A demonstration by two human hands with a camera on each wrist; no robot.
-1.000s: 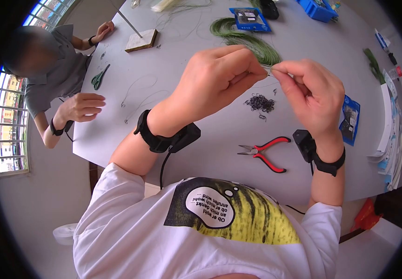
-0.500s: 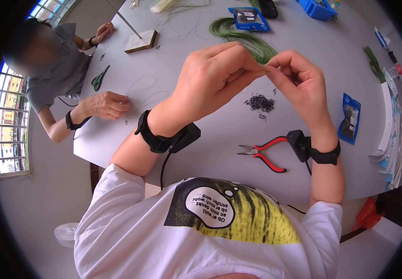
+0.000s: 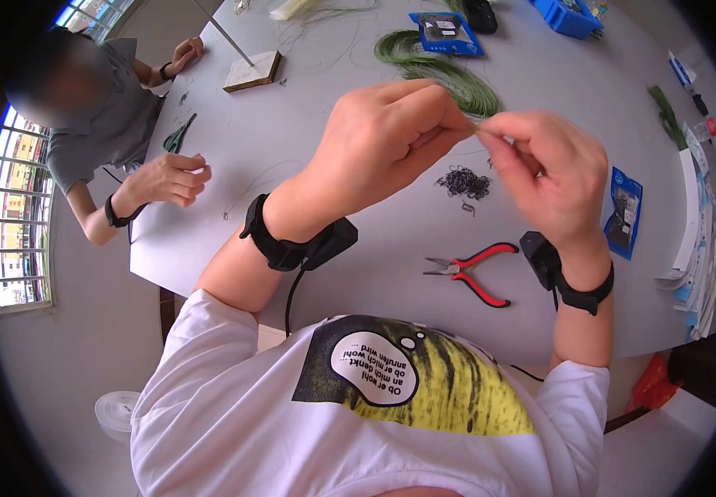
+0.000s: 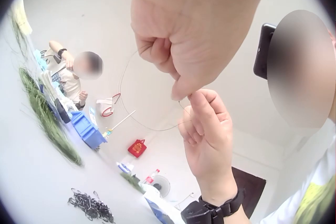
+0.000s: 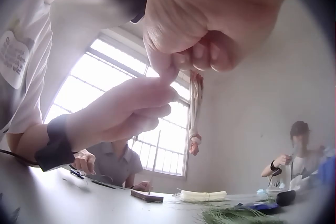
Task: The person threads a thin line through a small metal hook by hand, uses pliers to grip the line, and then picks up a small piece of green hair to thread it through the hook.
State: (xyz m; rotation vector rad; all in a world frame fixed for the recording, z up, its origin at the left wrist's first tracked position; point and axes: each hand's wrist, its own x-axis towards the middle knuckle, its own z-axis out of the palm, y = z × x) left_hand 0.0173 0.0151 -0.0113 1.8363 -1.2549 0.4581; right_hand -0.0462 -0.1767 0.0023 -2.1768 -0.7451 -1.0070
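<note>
My left hand [image 3: 391,153] and right hand [image 3: 549,174] are raised over the table, fingertips meeting. Each pinches a thin line [image 4: 121,88] between thumb and forefinger. In the left wrist view it bows out in a wide loop from the left hand to the right one. A tiny dark bit shows at the fingertips there; what it is I cannot tell. Beneath the hands lies a pile of small black metal pieces [image 3: 462,183]. Nearer my body are red-handled pliers [image 3: 456,269]. A bundle of green line [image 3: 445,76] lies beyond the hands.
Blue packets [image 3: 447,35] lie at the back and to the right [image 3: 622,214]. At far left sits another person [image 3: 97,108], near green scissors [image 3: 177,137] and a rod on a block [image 3: 252,73]. A blue bin [image 3: 568,16] stands at the back right.
My right hand drew in against the left, then moved back out to the right and slightly down. My left hand has barely moved. The other person's near hand reached in over the table and pulled back.
</note>
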